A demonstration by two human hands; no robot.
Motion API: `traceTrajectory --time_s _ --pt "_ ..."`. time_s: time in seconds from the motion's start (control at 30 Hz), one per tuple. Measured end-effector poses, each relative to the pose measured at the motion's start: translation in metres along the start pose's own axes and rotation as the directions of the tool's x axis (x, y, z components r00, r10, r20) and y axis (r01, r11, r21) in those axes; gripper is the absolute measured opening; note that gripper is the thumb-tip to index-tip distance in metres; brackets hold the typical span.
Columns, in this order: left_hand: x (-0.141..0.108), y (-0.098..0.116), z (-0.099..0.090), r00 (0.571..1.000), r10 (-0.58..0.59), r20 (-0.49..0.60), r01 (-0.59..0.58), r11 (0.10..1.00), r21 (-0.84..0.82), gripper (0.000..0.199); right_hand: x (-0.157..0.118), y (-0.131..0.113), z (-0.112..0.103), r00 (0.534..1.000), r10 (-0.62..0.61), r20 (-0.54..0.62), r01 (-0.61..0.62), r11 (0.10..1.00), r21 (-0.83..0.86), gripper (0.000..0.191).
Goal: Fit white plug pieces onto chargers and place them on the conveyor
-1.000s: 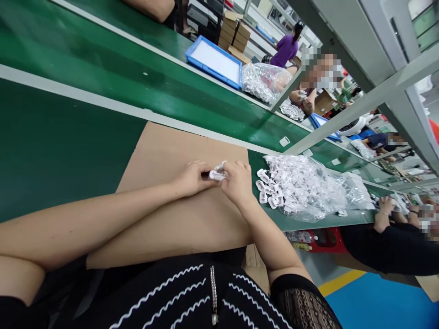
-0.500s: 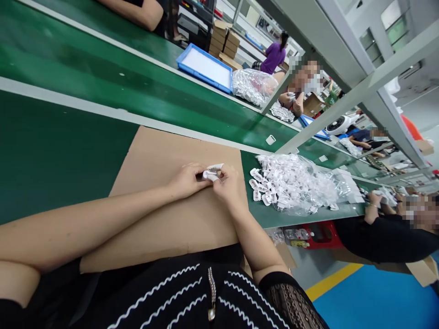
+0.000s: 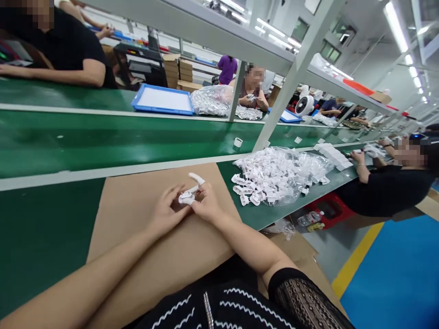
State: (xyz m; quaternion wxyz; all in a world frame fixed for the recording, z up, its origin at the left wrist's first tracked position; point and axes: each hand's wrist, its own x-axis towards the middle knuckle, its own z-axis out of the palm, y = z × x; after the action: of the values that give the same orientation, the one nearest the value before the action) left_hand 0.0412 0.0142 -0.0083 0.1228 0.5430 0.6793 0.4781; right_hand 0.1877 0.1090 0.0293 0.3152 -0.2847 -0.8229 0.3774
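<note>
Both hands meet over the cardboard sheet [image 3: 137, 201], around a small white plastic part [image 3: 187, 197]. My left hand [image 3: 166, 212] curls at the part's left side, its thumb below and fingers above. My right hand [image 3: 207, 203] pinches the part from the right, with white covers on some fingertips and one covered finger [image 3: 196, 178] raised. The inner face of the part is too small to make out. Close by on the right lies a heap of similar white plastic parts [image 3: 274, 173], partly in a clear bag.
A green conveyor belt [image 3: 137, 141] runs beyond the cardboard, with a white piece [image 3: 238, 142] on it. A slanted metal post [image 3: 284, 109] rises behind the heap. Across stand a blue tray [image 3: 163, 99] and a bagged pile [image 3: 211, 100]. Co-workers sit across and at right.
The camera view has levelled and turned. The hands have shifted left in view, the part shows more openly, and one right finger is now lifted.
</note>
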Motion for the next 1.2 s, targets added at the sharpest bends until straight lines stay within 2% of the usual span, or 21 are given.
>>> traceTrajectory --time_s 0.07,0.17,0.27,0.43,0.5,0.57,0.6,0.63,0.7,0.73,0.8,0.9,0.97,1.0,1.03,1.1,1.17,1.2 --pt "0.0 -0.003 -0.001 0.997 0.059 0.054 -0.06 0.998 0.016 0.05 0.002 0.003 0.0 1.0 0.002 0.003 -0.002 0.997 0.079 0.068" --pt "0.002 -0.006 -0.004 0.989 0.087 0.123 -0.094 0.994 0.048 0.038 0.003 0.007 -0.001 1.0 0.004 0.017 -0.006 0.996 0.093 0.05" --pt "0.003 -0.006 -0.006 0.989 0.08 0.121 -0.089 0.993 0.071 0.032 0.004 0.011 -0.001 0.999 -0.041 0.021 0.04 0.998 0.051 0.036" --pt "0.006 -0.005 -0.006 0.99 0.056 0.127 -0.063 0.997 0.05 0.034 0.003 0.009 0.002 0.999 -0.034 -0.006 0.034 0.999 0.039 0.035" --pt "0.008 -0.002 -0.008 0.991 0.007 0.132 -0.006 1.0 -0.007 0.042 0.004 0.007 -0.002 0.999 -0.052 0.009 0.052 0.998 0.041 0.041" --pt "0.012 0.002 -0.012 0.975 -0.093 0.203 0.116 0.987 -0.107 0.054 0.007 0.008 -0.011 0.997 -0.07 -0.008 0.071 0.997 0.041 0.053" --pt "0.013 0.005 -0.015 0.957 -0.153 0.248 0.196 0.967 -0.161 0.061 0.011 0.01 -0.019 0.997 -0.063 -0.054 0.065 0.997 0.032 0.057" --pt "0.015 0.007 -0.018 0.934 -0.213 0.288 0.278 0.938 -0.208 0.067 0.015 0.014 -0.026 0.99 -0.032 -0.141 0.033 0.999 0.007 0.057" --pt "0.017 0.011 -0.025 0.886 -0.317 0.339 0.416 0.865 -0.279 0.077 0.026 0.027 -0.042 0.916 0.033 -0.4 -0.084 0.99 -0.11 0.045" --pt "0.018 0.013 -0.027 0.867 -0.354 0.352 0.463 0.832 -0.305 0.08 0.031 0.035 -0.049 0.877 0.048 -0.478 -0.155 0.97 -0.188 0.044" --pt "0.019 0.015 -0.03 0.839 -0.396 0.373 0.52 0.784 -0.338 0.081 0.037 0.048 -0.06 0.835 0.086 -0.543 -0.299 0.9 -0.318 0.044" --pt "0.017 0.02 -0.03 0.827 -0.429 0.363 0.55 0.751 -0.365 0.083 0.038 0.056 -0.067 0.856 0.237 -0.46 -0.471 0.725 -0.502 0.043" --pt "0.017 0.024 -0.028 0.827 -0.45 0.336 0.557 0.734 -0.388 0.088 0.035 0.051 -0.069 0.858 0.345 -0.381 -0.514 0.616 -0.597 0.042" --pt "0.016 0.026 -0.027 0.828 -0.455 0.329 0.558 0.728 -0.398 0.091 0.034 0.047 -0.069 0.856 0.365 -0.367 -0.518 0.59 -0.62 0.043" --pt "0.016 0.027 -0.025 0.828 -0.456 0.326 0.558 0.727 -0.4 0.093 0.033 0.043 -0.068 0.86 0.35 -0.371 -0.51 0.594 -0.622 0.045" --pt "0.015 0.028 -0.022 0.832 -0.458 0.313 0.552 0.744 -0.378 0.093 0.031 0.034 -0.065 0.908 0.233 -0.348 -0.405 0.702 -0.586 0.046" --pt "0.013 0.026 -0.019 0.843 -0.461 0.276 0.535 0.77 -0.347 0.088 0.028 0.027 -0.058 0.983 0.045 -0.177 -0.125 0.873 -0.472 0.042" --pt "0.012 0.024 -0.018 0.851 -0.461 0.25 0.523 0.778 -0.348 0.085 0.026 0.024 -0.053 0.997 -0.052 -0.063 0.026 0.934 -0.357 0.041"
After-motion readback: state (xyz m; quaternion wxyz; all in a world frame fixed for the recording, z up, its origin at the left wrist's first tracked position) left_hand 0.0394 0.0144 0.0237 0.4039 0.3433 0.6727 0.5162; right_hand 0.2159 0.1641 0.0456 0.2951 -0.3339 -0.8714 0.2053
